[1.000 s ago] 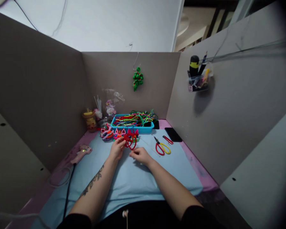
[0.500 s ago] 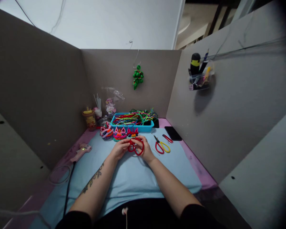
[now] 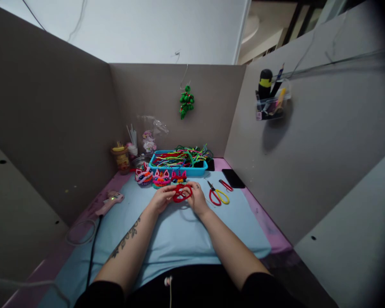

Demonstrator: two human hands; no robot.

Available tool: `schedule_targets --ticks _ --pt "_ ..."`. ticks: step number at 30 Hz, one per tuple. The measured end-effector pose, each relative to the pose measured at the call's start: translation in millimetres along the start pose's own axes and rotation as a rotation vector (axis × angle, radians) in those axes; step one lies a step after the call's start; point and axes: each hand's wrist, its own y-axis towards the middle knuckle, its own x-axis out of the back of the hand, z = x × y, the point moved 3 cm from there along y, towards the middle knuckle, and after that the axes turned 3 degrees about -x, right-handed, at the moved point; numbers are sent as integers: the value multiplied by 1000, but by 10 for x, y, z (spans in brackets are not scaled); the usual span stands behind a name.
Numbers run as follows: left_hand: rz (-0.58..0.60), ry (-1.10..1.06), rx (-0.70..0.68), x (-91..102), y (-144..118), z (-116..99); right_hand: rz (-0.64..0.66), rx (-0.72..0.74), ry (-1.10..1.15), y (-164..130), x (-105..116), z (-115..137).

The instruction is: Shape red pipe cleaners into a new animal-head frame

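Note:
Between my two hands is a red pipe cleaner (image 3: 182,193) bent into rounded loops, held over the blue cloth. My left hand (image 3: 163,199) pinches its left side with the fingertips. On the other side my right hand (image 3: 197,199) has its fingers closed on the right edge of the loops. Just beyond my hands stand colourful pipe-cleaner figures with pointed ears: a striped one (image 3: 144,176), a pink one (image 3: 161,179) and a red one (image 3: 179,177) that my fingers partly cover. Scissors with red and yellow handles (image 3: 217,195) lie to the right of my right hand.
A blue basket (image 3: 179,171) of loose pipe cleaners stands at the back. To the right are a small red tool (image 3: 226,185) and a phone (image 3: 232,178). A pink corded glue gun (image 3: 109,202) lies left on the blue cloth (image 3: 192,241). Grey panels (image 3: 141,94) enclose the table.
The red loops have tilted from hanging down toward me to a flatter, more compact shape. Both hands keep hold of them in nearly the same place.

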Motion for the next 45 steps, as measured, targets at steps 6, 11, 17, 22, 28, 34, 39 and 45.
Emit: schedule_targets --ticks 6,11,17,22,28,34,39,45 --pt "-13 111 -77 5 10 14 -34 -74 14 -21 -32 -17" --pt "-17 177 -139 -16 2 14 -33 -54 -6 -15 -45 -1" --pt "6 270 -181 -49 -20 -4 -71 -50 -10 -18 -66 -32" --pt "0 327 -218 -76 -37 -23 -48 -34 -14 -19 -65 13" --pt "-20 351 -224 -94 -49 -32 -32 -54 -24 -4 -73 35" --pt "-65 356 -253 -93 -49 -43 -33 -68 -23 -12 -107 7" --pt "-85 361 -255 -83 -34 -45 -48 -89 -3 -17 -102 13" --pt "-170 247 -254 -6 20 -37 -141 -65 72 -26 -52 10"
